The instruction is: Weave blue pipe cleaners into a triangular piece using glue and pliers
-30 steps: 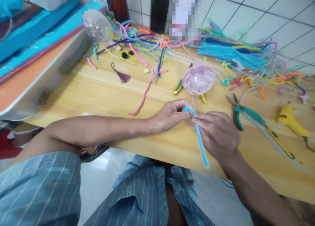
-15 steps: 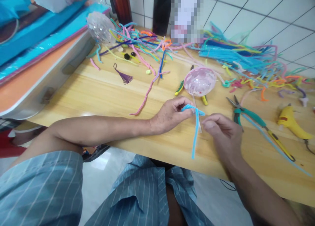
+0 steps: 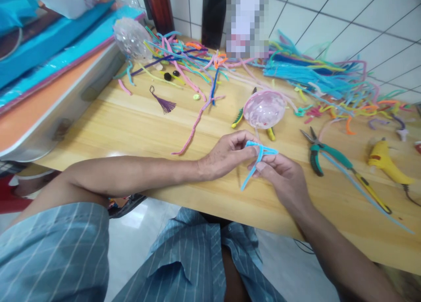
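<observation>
Between my two hands, over the front part of the table, is a light blue pipe cleaner (image 3: 248,178) bent into a loop with a loose tail hanging toward me. My left hand (image 3: 226,155) pinches the looped end between thumb and fingers. From the right, my right hand (image 3: 283,172) closes thumb and fingertips on the tail just below the loop. A thin pale stick or stem passes behind the fingers, mostly hidden. Just beyond my hands lies a clear pinkish faceted bowl (image 3: 265,110), with yellow-green tool handles (image 3: 238,117) showing from under it.
Green-handled pliers (image 3: 332,155) and a yellow glue gun (image 3: 388,161) lie at right. Pipe cleaners (image 3: 305,76) pile along the tiled wall. A purple tassel (image 3: 162,101), a twisted pink pipe cleaner (image 3: 194,129) and another clear faceted piece (image 3: 133,38) lie left, beside a bin (image 3: 69,113).
My right hand has moved left and taken hold of the blue pipe cleaner's tail. The tail, hanging nearly straight before, now slants down to the left.
</observation>
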A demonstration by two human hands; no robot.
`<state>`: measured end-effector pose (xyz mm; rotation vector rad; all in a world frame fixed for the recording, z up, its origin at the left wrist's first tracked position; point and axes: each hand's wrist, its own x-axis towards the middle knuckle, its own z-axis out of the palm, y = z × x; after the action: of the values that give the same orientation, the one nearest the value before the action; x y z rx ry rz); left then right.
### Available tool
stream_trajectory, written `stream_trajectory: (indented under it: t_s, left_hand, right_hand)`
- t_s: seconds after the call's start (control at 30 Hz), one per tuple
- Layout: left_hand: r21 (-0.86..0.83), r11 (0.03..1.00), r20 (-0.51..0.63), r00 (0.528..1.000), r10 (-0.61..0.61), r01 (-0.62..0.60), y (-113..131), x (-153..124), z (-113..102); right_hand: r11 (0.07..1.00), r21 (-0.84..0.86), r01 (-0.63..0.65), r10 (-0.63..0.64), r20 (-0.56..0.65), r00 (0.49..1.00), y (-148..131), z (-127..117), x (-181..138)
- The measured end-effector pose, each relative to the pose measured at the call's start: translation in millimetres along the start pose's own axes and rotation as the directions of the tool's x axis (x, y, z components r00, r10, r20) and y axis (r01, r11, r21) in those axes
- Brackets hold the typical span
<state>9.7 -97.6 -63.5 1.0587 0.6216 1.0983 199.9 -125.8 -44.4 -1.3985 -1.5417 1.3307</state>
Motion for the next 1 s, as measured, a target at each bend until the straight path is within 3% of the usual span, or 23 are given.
stream_trajectory:
  t_s: [0.1,0.23,0.4,0.53,0.73,1.0]
  left_hand:
    - [-0.044,0.999,0.042,0.999,-0.021,0.023,3,-2,3]
    - [-0.083,0.996,0.089,0.995,-0.036,0.044,7,-4,7]
    - [-0.036,0.999,0.065,0.997,0.029,-0.026,3,-3,5]
    - [0.095,0.989,-0.034,0.993,0.116,-0.112,-3,0,-1]
    - [0.151,0.983,-0.026,0.994,0.108,-0.103,-4,1,-3]
    - [0.075,0.997,-0.036,0.999,-0.011,0.014,-1,0,-2]
  right_hand:
    - [0.985,0.160,-0.063,0.057,0.043,0.997,6,1,3]
    - [0.967,0.236,-0.092,0.083,0.046,0.996,8,4,3]
    - [0.934,0.331,-0.137,0.131,0.040,0.991,1,2,4]
    - [0.939,0.301,-0.168,0.133,0.135,0.982,-3,-2,2]
    - [0.957,0.232,-0.175,0.147,0.135,0.980,-5,1,-2]
    - [0.955,0.213,-0.208,0.193,0.091,0.977,-6,3,2]
